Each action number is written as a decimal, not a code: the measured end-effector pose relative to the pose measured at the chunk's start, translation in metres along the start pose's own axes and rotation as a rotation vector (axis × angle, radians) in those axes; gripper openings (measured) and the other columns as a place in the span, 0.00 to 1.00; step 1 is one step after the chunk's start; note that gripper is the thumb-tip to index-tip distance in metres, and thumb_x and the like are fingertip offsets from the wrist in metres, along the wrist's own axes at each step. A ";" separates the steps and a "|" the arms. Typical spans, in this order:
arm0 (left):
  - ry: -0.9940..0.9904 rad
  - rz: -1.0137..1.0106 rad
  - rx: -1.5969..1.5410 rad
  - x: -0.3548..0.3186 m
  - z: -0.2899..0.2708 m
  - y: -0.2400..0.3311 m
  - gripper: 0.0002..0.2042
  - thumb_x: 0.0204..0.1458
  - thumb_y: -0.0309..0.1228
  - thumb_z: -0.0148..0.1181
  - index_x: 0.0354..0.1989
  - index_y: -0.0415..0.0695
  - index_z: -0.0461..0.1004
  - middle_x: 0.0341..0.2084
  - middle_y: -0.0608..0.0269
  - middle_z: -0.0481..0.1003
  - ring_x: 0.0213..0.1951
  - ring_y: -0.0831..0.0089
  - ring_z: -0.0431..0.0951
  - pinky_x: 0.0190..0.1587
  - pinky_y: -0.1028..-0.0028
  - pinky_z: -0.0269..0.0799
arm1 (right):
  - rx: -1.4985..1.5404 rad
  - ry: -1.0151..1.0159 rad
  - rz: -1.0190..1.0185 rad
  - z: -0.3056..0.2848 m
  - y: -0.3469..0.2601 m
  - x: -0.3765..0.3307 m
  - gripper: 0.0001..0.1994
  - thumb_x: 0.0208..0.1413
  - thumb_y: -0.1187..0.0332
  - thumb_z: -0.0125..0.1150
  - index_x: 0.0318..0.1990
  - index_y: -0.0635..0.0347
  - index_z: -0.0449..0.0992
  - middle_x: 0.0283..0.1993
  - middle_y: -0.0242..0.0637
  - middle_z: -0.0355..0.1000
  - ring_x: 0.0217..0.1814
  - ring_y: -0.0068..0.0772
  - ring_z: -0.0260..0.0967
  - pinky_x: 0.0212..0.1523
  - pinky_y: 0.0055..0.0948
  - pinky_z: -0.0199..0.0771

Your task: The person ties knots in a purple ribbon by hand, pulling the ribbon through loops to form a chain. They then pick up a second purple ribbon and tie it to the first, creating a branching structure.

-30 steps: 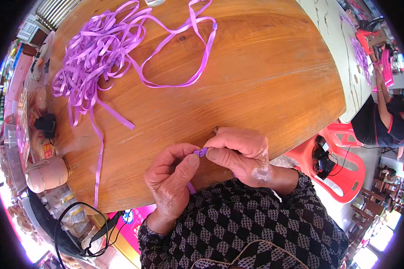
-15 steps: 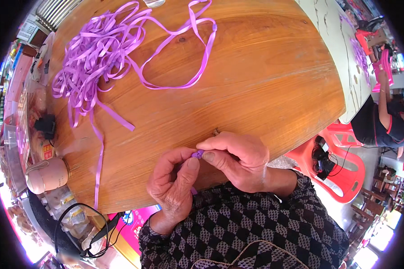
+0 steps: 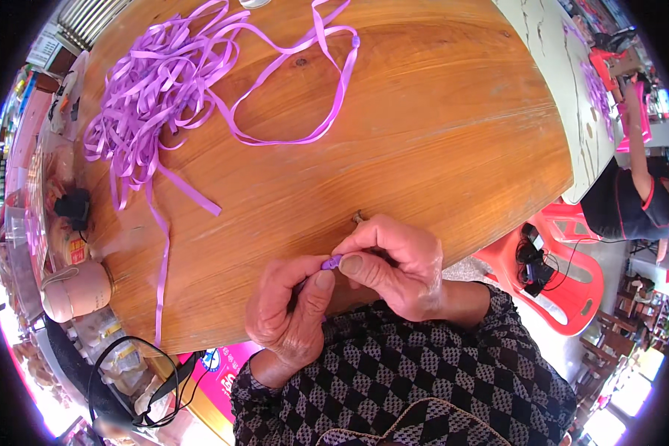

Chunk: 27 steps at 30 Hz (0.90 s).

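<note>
Between my two hands, near the table's front edge, is a small knotted bit of purple ribbon (image 3: 331, 262). My left hand (image 3: 288, 301) pinches its left end between thumb and forefinger. On the other side, the thumb and forefinger of my right hand (image 3: 398, 266) close on its right end. Most of the ribbon in my grip is hidden by my fingers. A large tangled heap of purple ribbon (image 3: 152, 89) lies at the far left of the table, with a loop spreading right and a loose strand hanging toward the front edge.
The wooden table (image 3: 438, 141) meets a white marbled tabletop (image 3: 543, 44) at right. Red plastic chairs (image 3: 576, 297) stand on the right, with a black cabled device (image 3: 531, 264) on one. A pink cylindrical case (image 3: 78, 290) is at the left edge. Another person (image 3: 624, 201) is at far right.
The purple knot shows a little more between my fingertips, and both hands have shifted slightly. At far right, the other person's arm has moved up a little.
</note>
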<state>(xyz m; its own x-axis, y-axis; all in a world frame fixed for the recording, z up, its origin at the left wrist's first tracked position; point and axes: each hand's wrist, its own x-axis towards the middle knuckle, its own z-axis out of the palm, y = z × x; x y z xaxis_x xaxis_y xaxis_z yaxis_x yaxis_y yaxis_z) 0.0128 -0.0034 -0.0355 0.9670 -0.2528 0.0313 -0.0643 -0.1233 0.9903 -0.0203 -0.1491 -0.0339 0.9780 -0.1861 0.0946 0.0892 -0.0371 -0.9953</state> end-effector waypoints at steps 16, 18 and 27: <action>-0.067 -0.036 -0.010 0.009 0.001 0.006 0.05 0.46 0.23 0.59 0.32 0.38 0.74 0.23 0.62 0.71 0.23 0.78 0.69 0.25 0.81 0.64 | 0.318 0.019 0.346 0.000 -0.007 -0.005 0.06 0.54 0.71 0.54 0.34 0.65 0.71 0.23 0.29 0.68 0.21 0.13 0.62 0.19 0.14 0.60; -0.097 -0.046 -0.050 0.012 0.001 0.007 0.05 0.46 0.23 0.59 0.32 0.37 0.74 0.23 0.65 0.71 0.24 0.80 0.68 0.25 0.82 0.63 | 0.342 0.023 0.352 -0.003 -0.006 -0.002 0.06 0.54 0.71 0.54 0.34 0.65 0.71 0.23 0.29 0.68 0.21 0.13 0.62 0.19 0.14 0.59; -0.073 -0.125 -0.203 0.013 0.019 0.016 0.04 0.47 0.22 0.58 0.30 0.36 0.73 0.24 0.68 0.71 0.27 0.85 0.67 0.29 0.85 0.62 | 0.259 0.089 0.194 -0.006 -0.007 -0.011 0.06 0.54 0.71 0.54 0.34 0.65 0.72 0.22 0.28 0.68 0.22 0.13 0.62 0.20 0.14 0.60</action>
<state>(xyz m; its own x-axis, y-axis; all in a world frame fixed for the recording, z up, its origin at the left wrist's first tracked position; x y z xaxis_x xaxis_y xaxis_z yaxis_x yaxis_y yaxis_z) 0.0195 -0.0273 -0.0217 0.9436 -0.3171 -0.0956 0.1127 0.0359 0.9930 -0.0325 -0.1527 -0.0280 0.9622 -0.2504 -0.1073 -0.0410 0.2563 -0.9657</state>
